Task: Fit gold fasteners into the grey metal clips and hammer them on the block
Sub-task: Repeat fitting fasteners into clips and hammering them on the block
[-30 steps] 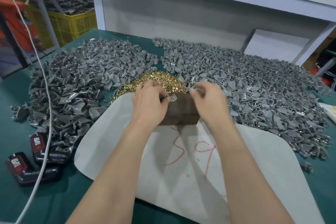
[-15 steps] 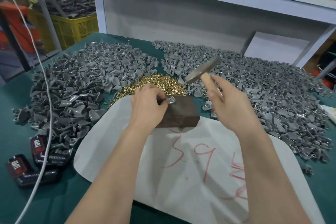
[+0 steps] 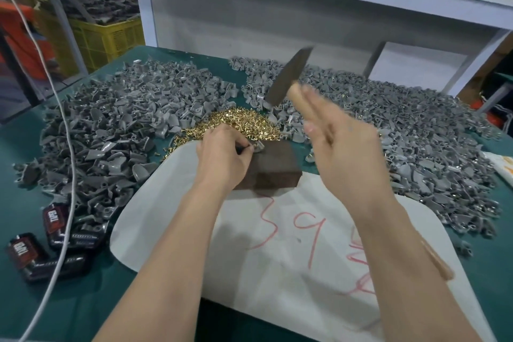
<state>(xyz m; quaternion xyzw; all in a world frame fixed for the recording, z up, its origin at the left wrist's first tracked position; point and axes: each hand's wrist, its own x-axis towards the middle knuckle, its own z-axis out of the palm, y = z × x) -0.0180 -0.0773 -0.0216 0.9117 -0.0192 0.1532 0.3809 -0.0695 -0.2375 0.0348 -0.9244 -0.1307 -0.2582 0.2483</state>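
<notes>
At the left of the worktop [image 3: 83,300], black packs [image 3: 55,219] are seen with red labels whose white lettering cannot be read. A clip [image 3: 258,146] is pinched in the curled fingers of the left hand [image 3: 222,155] and held on the block [image 3: 274,166] at its top left edge, just in front of the fasteners [image 3: 244,125]. The hammer [image 3: 288,78] is gripped by the blurred right hand [image 3: 344,153], raised above and right of the block. "39" is written in red on the white sheet [image 3: 172,216].
</notes>
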